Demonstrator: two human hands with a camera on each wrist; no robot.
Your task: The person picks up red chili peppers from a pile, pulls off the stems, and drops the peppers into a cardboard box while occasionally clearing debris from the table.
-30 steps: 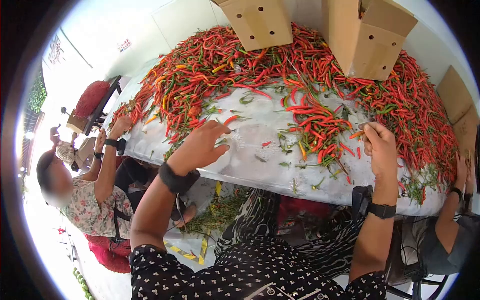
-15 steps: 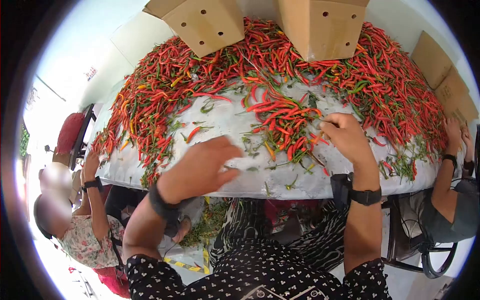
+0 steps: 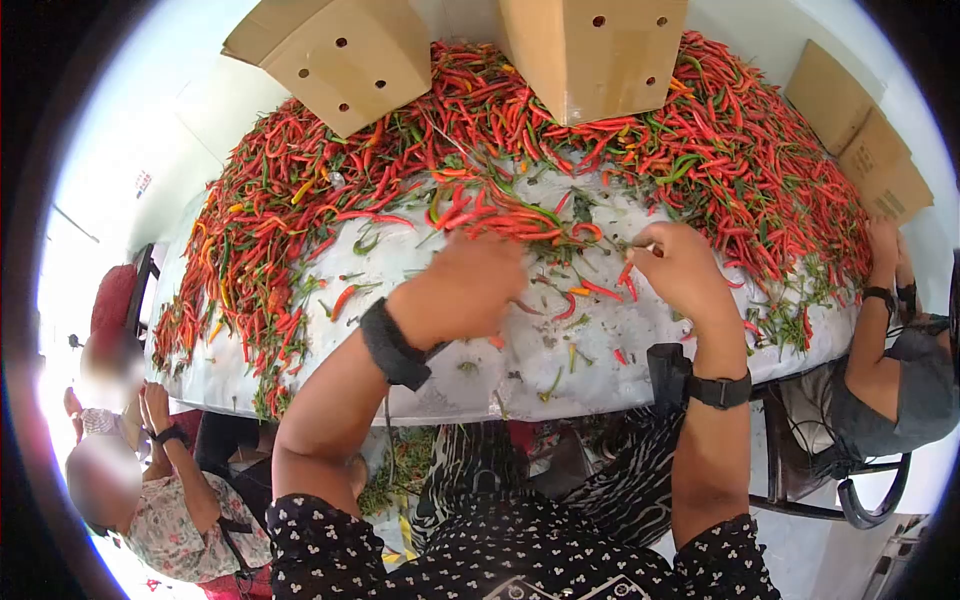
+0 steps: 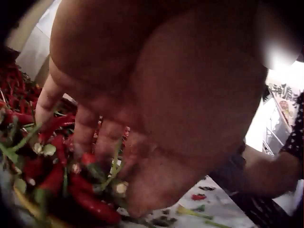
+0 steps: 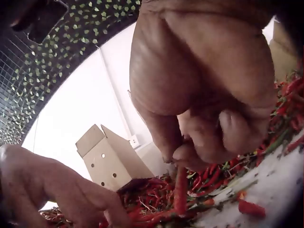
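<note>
My left hand [image 3: 462,290] is blurred over the near side of a loose heap of red chillies [image 3: 490,222] in the middle of the table. In the left wrist view its palm faces the camera, and the fingers [image 4: 85,130] reach down among red chillies [image 4: 92,202] and green stems. To the right, my right hand [image 3: 690,275] pinches a red chilli [image 5: 180,192] between thumb and fingertips, its body hanging down. Short pieces of chilli and stems lie on the table between the hands.
A large bank of chillies [image 3: 760,150] curves round the table's [image 3: 420,400] far side. Two cardboard boxes [image 3: 350,65] [image 3: 610,60] stand in it at the back. People work at the left [image 3: 205,530] and right [image 3: 900,390] ends.
My left hand has swung rightward from the table's left part onto the loose heap. The right hand stays near the heap's right side, still pinching. The head view has shifted.
</note>
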